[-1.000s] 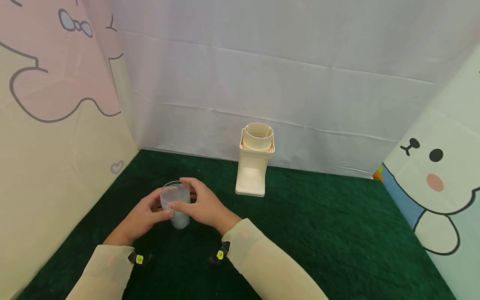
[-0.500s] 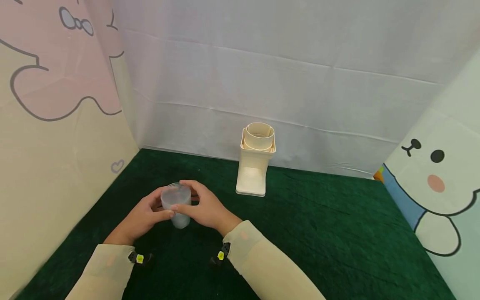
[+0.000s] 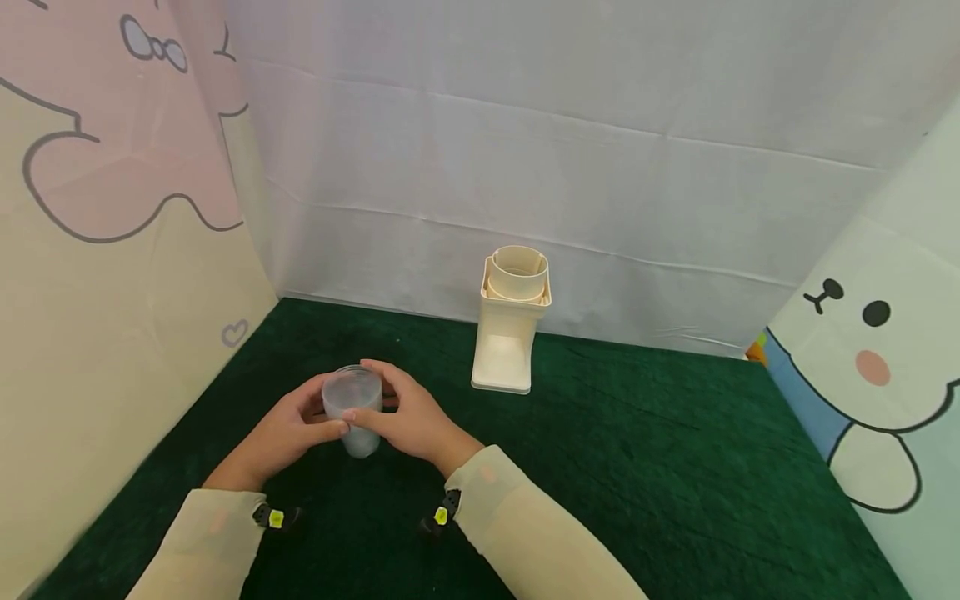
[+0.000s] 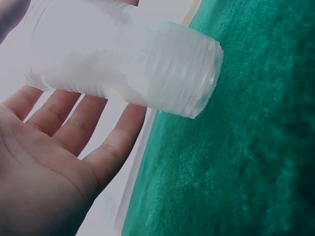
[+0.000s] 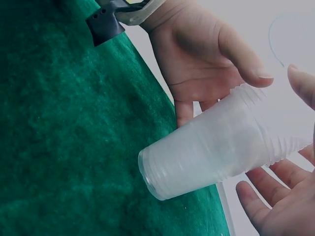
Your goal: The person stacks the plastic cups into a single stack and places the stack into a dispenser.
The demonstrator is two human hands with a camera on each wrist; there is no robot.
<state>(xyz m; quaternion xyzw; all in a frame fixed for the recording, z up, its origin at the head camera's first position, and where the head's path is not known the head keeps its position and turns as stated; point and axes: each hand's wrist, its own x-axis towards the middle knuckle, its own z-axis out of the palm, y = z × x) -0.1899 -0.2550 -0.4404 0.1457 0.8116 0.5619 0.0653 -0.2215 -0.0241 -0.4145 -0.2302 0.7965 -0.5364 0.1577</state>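
Observation:
A stack of clear plastic cups (image 3: pixel 352 396), nested in one another, is held upright between both hands in the head view. My left hand (image 3: pixel 288 433) grips its left side, thumb in front and fingers behind. On the other side my right hand (image 3: pixel 412 417) holds the stack with its thumb across the front near the rims. The left wrist view shows the ridged lower end of the cups (image 4: pixel 182 69) above the green cloth. In the right wrist view the cups (image 5: pixel 206 142) appear between both hands, their bottom apart from the cloth.
A cream-coloured stand (image 3: pixel 504 354) with a round, tube-like holder (image 3: pixel 519 275) on top stands at the back middle of the green-covered table (image 3: pixel 637 450). A white curtain (image 3: pixel 570 167) hangs behind, and cartoon-printed sheets (image 3: pixel 135 275) flank both sides.
The topmost rim has come down slightly, closer to the rims below it, and my right fingers have lowered with it. Over the last half second almost nothing moves.

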